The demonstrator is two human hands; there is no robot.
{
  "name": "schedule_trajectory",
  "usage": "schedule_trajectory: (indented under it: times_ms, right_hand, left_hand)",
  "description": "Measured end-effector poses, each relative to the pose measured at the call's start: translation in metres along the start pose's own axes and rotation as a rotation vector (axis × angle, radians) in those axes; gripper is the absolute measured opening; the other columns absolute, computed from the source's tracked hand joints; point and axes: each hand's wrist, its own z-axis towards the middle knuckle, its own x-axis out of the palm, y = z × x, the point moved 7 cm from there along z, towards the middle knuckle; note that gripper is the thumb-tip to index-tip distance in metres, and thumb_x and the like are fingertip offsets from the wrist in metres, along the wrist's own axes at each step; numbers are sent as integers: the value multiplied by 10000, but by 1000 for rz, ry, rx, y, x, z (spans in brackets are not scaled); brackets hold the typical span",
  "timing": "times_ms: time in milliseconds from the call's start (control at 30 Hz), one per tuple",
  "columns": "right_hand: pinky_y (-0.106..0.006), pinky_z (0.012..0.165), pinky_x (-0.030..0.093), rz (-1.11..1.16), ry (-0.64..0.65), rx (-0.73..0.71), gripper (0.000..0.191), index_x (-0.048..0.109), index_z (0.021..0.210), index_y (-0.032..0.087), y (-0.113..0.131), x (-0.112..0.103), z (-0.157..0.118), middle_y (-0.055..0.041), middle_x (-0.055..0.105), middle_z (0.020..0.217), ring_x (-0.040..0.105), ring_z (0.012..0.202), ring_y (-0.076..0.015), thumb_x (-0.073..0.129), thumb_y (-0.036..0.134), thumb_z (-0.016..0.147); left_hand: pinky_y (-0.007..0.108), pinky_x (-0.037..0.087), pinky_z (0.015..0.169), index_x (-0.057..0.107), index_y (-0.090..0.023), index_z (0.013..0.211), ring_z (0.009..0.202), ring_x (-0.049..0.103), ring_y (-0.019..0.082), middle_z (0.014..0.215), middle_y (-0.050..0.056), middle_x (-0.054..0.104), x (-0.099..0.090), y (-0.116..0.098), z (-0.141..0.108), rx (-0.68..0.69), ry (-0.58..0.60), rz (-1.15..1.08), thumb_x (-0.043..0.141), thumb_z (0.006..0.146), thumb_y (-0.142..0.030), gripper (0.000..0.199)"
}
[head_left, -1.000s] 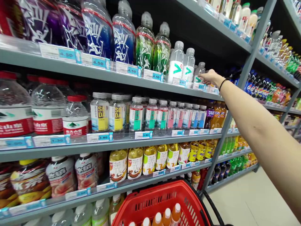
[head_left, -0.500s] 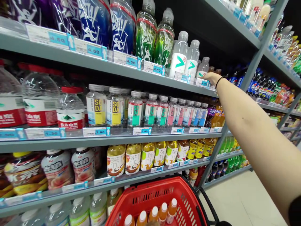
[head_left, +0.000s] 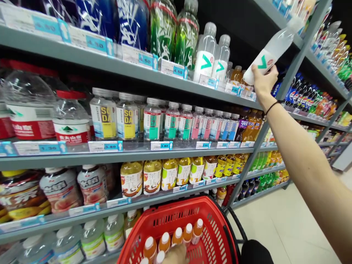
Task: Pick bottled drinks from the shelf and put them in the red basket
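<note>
My right hand (head_left: 265, 82) is wrapped round a clear bottle (head_left: 275, 47) with a white label and a green mark, held tilted at the upper shelf's front edge. Two similar white-labelled bottles (head_left: 205, 55) stand upright on that shelf to its left. At the bottom, my left hand (head_left: 176, 255) is low over the red basket (head_left: 178, 209), beside orange bottles (head_left: 165, 242) with white caps. Its fingers are blurred and partly out of frame, so their grip is unclear.
Shelves (head_left: 123, 156) of drinks run along the left and centre. A shelf post (head_left: 286, 84) rises at the right, with cola bottles (head_left: 297, 90) beyond it. Pale floor tiles (head_left: 277, 220) show at the lower right. Something black (head_left: 255, 253) is beside the basket.
My right hand has lifted the clear bottle off the upper shelf and tilted it. More of my left hand and of the bottles in the basket shows. The view has shifted slightly.
</note>
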Motion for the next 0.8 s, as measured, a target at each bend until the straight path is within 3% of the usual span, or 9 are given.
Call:
schedule_trajectory:
  times_ms: [100, 167, 200, 333, 467, 533, 567, 667, 800]
  right_hand:
    - [-355, 1000, 541, 329, -15, -38, 545, 585, 1294, 5, -3, -30, -48, -288, 690, 1324, 716, 1104, -221, 711, 415, 957]
    - [-407, 1084, 520, 599, -39, -65, 567, 576, 1323, 21, -6, -60, -107, -263, 680, 1346, 696, 1178, -243, 755, 388, 929]
    - [-426, 1098, 522, 689, 26, -37, 547, 607, 1301, 55, -6, -72, -145, -236, 689, 1339, 696, 1193, -256, 785, 392, 908]
    - [-387, 952, 618, 786, 500, 345, 485, 694, 1211, 146, -5, -106, -335, -160, 746, 1260, 734, 1081, -254, 854, 443, 862]
    - [-381, 839, 640, 816, 1014, 825, 578, 676, 1171, 180, 0, -119, -538, -114, 785, 1076, 753, 913, -241, 906, 528, 771]
    - [-380, 826, 630, 800, 1202, 1014, 659, 678, 1138, 177, 1, -123, -615, -97, 784, 1016, 747, 870, -238, 965, 532, 662]
    - [-375, 810, 622, 768, 1248, 1082, 673, 683, 1096, 174, 0, -125, -642, -90, 783, 981, 740, 846, -234, 979, 543, 618]
    - [-369, 811, 607, 746, 1326, 1221, 667, 684, 1024, 171, 0, -128, -690, -76, 778, 952, 727, 840, -228, 979, 576, 584]
    - [-352, 839, 597, 818, 1331, 1249, 635, 661, 1029, 177, 8, -133, -699, -62, 764, 973, 711, 861, -214, 952, 586, 640]
  left_hand:
    - [588, 524, 1106, 733, -96, 1166, 1252, 694, 342, 1259, 183, 735, 12, 5, 1, -112, 14, 21, 693, 983, -245, 240]
    - [587, 529, 1059, 754, -85, 1044, 1217, 709, 410, 1195, 235, 753, 12, 6, -2, -82, -28, -47, 643, 950, -233, 207]
    - [570, 541, 1016, 754, -99, 976, 1166, 725, 428, 1138, 237, 765, 9, 7, -4, -54, -54, -102, 630, 923, -245, 198]
    - [490, 533, 969, 713, -157, 843, 994, 737, 361, 965, 170, 771, -24, 10, -10, 94, -230, -420, 566, 898, -405, 294]
    - [450, 516, 1038, 709, -130, 1103, 1163, 680, 331, 1196, 192, 741, -62, 12, -21, 209, -463, -817, 309, 960, -702, 712]
    - [457, 538, 1016, 697, -113, 1184, 1148, 694, 330, 1180, 202, 747, -70, 10, -32, 250, -491, -1010, 180, 951, -804, 894]
    - [456, 545, 1010, 700, -110, 1196, 1132, 706, 329, 1158, 201, 756, -71, 6, -38, 296, -483, -1148, 189, 939, -836, 924]
    - [473, 560, 1003, 730, -93, 1147, 1098, 729, 361, 1123, 213, 773, -73, -8, -57, 489, -387, -1702, 573, 844, -799, 784]
    - [404, 601, 890, 735, -114, 1106, 971, 761, 302, 1119, 168, 787, -71, -10, -72, 472, -524, -1794, 905, 699, -523, 601]
